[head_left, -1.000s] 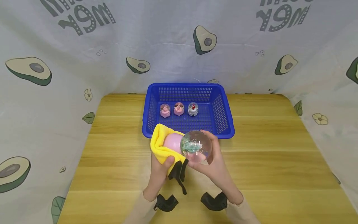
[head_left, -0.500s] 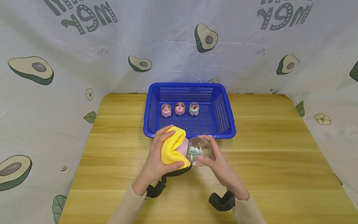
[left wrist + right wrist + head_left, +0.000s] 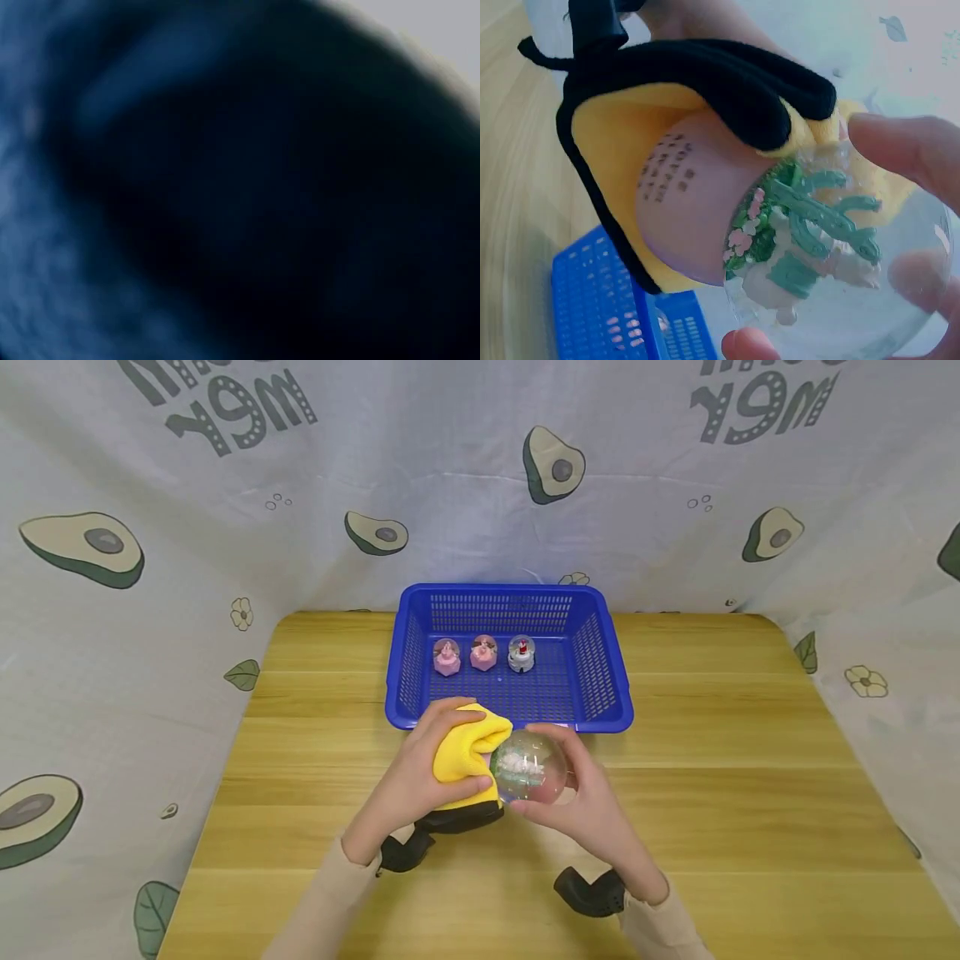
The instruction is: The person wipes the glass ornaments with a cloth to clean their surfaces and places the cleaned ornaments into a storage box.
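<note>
In the head view a large snow globe [image 3: 529,767] is held on its side above the table. My right hand [image 3: 581,802] grips its clear glass ball between thumb and fingers. A yellow cloth with black edging [image 3: 457,760] is wrapped about the base, and my left hand [image 3: 423,772] grips the base through it. The right wrist view shows the pink base [image 3: 686,225] with dark printed characters. Inside the glass are a green cactus, a white animal figure and small pink flowers. Dark, blurred material fills most of the left wrist view.
A blue plastic basket [image 3: 618,714] stands on the wooden table [image 3: 720,760] just beyond the hands. In it sit three small globes: one pink [image 3: 446,657], another pink [image 3: 483,653] and one white with red [image 3: 521,653]. An avocado-print curtain [image 3: 465,460] hangs behind.
My left hand has come round over the cloth, which now covers most of the pink base. The globe has turned in my hands, and my right fingers have shifted on the glass.
</note>
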A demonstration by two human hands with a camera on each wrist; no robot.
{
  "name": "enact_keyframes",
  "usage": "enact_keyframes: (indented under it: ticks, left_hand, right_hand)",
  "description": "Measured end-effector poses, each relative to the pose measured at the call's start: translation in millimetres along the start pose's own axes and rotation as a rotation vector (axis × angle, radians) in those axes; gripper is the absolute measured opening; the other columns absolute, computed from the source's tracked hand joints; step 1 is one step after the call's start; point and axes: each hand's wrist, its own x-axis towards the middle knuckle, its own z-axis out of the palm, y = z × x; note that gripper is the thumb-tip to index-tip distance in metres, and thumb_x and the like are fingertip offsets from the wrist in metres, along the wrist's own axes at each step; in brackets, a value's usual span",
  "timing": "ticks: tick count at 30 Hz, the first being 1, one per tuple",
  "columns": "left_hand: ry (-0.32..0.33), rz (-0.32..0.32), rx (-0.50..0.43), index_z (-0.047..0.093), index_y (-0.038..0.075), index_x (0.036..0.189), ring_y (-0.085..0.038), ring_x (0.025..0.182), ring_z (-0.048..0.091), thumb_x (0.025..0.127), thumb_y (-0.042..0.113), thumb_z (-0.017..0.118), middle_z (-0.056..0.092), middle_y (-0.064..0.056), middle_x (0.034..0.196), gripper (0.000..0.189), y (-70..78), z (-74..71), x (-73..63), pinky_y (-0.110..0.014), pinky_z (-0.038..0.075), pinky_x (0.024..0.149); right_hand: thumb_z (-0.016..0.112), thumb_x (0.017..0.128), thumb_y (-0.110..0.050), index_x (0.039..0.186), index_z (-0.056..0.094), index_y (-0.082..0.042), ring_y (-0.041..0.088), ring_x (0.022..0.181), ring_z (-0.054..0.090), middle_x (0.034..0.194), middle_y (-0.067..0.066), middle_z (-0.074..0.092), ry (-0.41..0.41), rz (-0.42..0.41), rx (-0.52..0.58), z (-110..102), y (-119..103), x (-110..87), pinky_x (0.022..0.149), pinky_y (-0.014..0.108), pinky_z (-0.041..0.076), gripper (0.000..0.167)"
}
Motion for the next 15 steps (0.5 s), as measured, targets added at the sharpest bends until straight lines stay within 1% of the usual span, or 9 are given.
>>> enact_keyframes:
  ticks: [2, 4, 7, 10, 12, 15]
  left_hand:
    - [-0.024, -0.015, -0.016, 0.054, 0.018, 0.127, -0.019, 0.119, 0.045, 0.075, 0.023, 0.080, 0.046, -0.001, 0.134, 0.058, -1.3, -1.4, 1.7, -0.040, 0.044, 0.089]
    - [-0.051, -0.029, -0.047, 0.056, 0.016, 0.124, -0.018, 0.117, 0.047, 0.076, 0.021, 0.079, 0.049, -0.001, 0.132, 0.054, -3.1, -2.6, 3.1, -0.038, 0.045, 0.087]
    - [-0.106, -0.066, -0.106, 0.056, 0.014, 0.124, -0.019, 0.113, 0.049, 0.078, 0.017, 0.078, 0.051, -0.002, 0.129, 0.051, -5.6, -4.4, 4.1, -0.035, 0.047, 0.084]
    - [-0.170, -0.105, -0.180, 0.055, 0.011, 0.126, -0.020, 0.107, 0.051, 0.081, 0.014, 0.075, 0.052, -0.003, 0.127, 0.049, -7.2, -5.9, 4.5, -0.034, 0.048, 0.083]
    - [-0.211, -0.134, -0.236, 0.054, 0.010, 0.127, -0.020, 0.102, 0.053, 0.083, 0.014, 0.072, 0.054, -0.003, 0.124, 0.048, -8.4, -6.4, 4.6, -0.033, 0.049, 0.082]
    - [-0.267, -0.174, -0.329, 0.053, 0.009, 0.125, -0.021, 0.091, 0.054, 0.087, 0.016, 0.068, 0.056, -0.005, 0.109, 0.041, -10.6, -6.8, 4.5, -0.031, 0.050, 0.075]
  right_hand:
    - [0.087, 0.066, -0.008, 0.131, 0.050, -0.017, 0.025, 0.101, 0.055, 0.125, 0.005, 0.054, 0.004, -0.055, -0.080, -1, -1, 0.0, 0.075, 0.034, 0.053, 0.076]
    - [0.090, 0.061, -0.009, 0.129, 0.053, -0.015, 0.022, 0.100, 0.055, 0.123, 0.004, 0.057, -0.003, -0.140, -0.140, -2, -1, 0.8, 0.074, 0.034, 0.053, 0.078]
    - [0.092, 0.056, -0.012, 0.127, 0.056, -0.014, 0.022, 0.106, 0.054, 0.125, 0.006, 0.056, -0.044, -0.260, -0.216, -5, -2, 2.5, 0.079, 0.036, 0.053, 0.080]
    - [0.092, 0.057, -0.020, 0.127, 0.057, -0.018, 0.024, 0.114, 0.052, 0.130, 0.006, 0.053, -0.100, -0.364, -0.297, -10, -2, 4.1, 0.084, 0.041, 0.051, 0.078]
    - [0.090, 0.061, -0.025, 0.127, 0.058, -0.021, 0.026, 0.115, 0.052, 0.132, 0.007, 0.052, -0.137, -0.422, -0.331, -13, -3, 5.1, 0.085, 0.045, 0.050, 0.074]
    - [0.088, 0.064, -0.024, 0.125, 0.059, -0.022, 0.027, 0.114, 0.052, 0.131, 0.010, 0.053, -0.167, -0.548, -0.369, -15, -5, 6.6, 0.084, 0.046, 0.049, 0.068]
